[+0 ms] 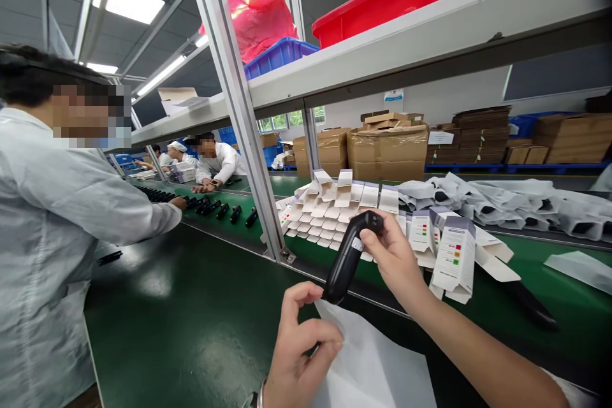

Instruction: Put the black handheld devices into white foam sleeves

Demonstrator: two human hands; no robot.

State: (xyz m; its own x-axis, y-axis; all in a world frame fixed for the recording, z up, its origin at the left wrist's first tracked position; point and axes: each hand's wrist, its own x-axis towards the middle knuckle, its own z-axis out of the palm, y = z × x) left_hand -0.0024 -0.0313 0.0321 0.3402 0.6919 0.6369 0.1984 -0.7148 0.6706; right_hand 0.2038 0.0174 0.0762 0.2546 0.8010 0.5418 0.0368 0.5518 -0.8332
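Right hand (pixel 394 255) closing in a narrow grip around the upper end of a slim matte-black plastic handheld device (pixel 347 258), tilting the device so that its lower end is pointing down toward the other hand. Left hand (pixel 301 347) pinching the edge of a thin white sleeve (pixel 377 357) between thumb and fingers, lifting that edge to just beneath the device, the tilt and the pinch together bringing the two almost into contact. Device hanging clear above a dark green workbench (pixel 191 312), in front of a heap of open white cardboard cartons (pixel 329 213). Farther along, a co-worker in a pale lab coat (pixel 48 204) reaching across to a row of small black devices (pixel 217 207) lying spaced apart on a green bench top, each within easy reach. Off to the right, white wrapped pouches (pixel 497 204) lying heaped together, black shapes showing at their openings.
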